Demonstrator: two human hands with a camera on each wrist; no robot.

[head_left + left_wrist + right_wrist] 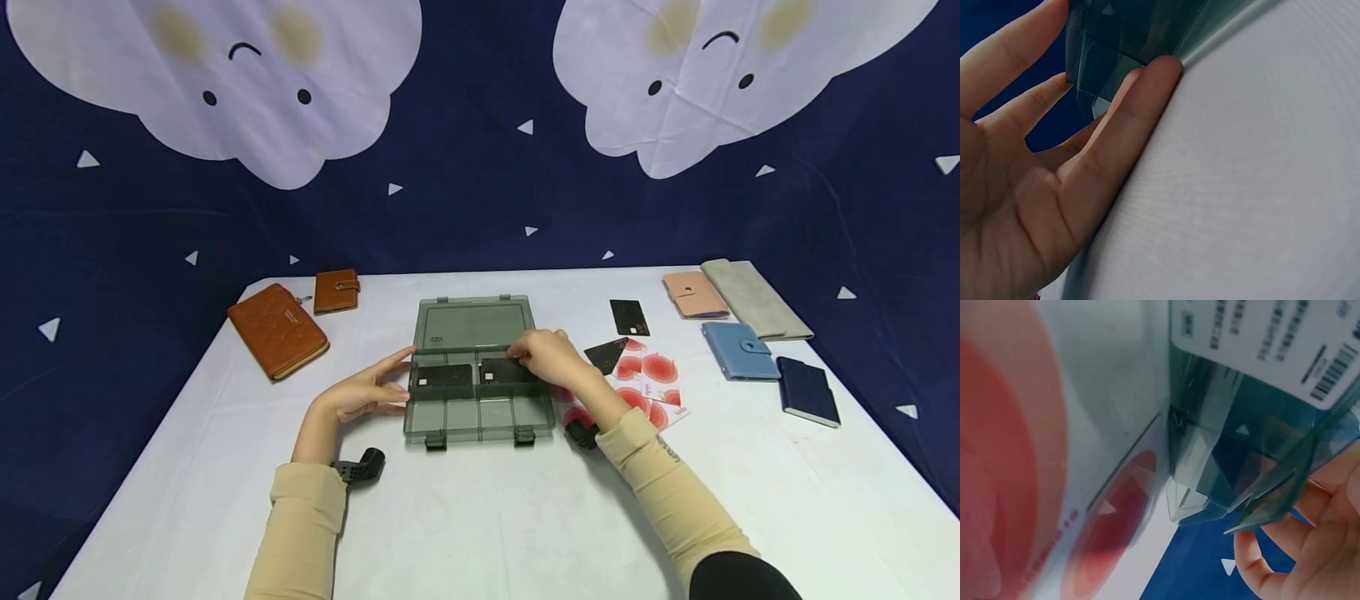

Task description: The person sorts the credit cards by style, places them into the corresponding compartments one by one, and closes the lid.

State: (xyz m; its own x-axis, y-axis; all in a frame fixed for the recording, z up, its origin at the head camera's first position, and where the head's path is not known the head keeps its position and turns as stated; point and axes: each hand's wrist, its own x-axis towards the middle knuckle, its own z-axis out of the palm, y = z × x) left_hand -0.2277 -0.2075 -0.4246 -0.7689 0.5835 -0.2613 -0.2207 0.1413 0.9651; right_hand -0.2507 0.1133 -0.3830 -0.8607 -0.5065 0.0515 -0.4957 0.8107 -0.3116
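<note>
While the right hand (553, 358) curls over a black rectangular card (501, 374) in a translucent grey-green plastic box (480, 434), whether it pinches I cannot tell; the left hand (366, 392), fingers apart, touches the box's left side; the box lies near the white table's (480, 517) far edge.

Your head view is bright, with soft shadows on the desk (480, 517); your wrist views are dimmer, the label (1272, 350) on the box (1254, 409) perhaps slightly blurred.
</note>
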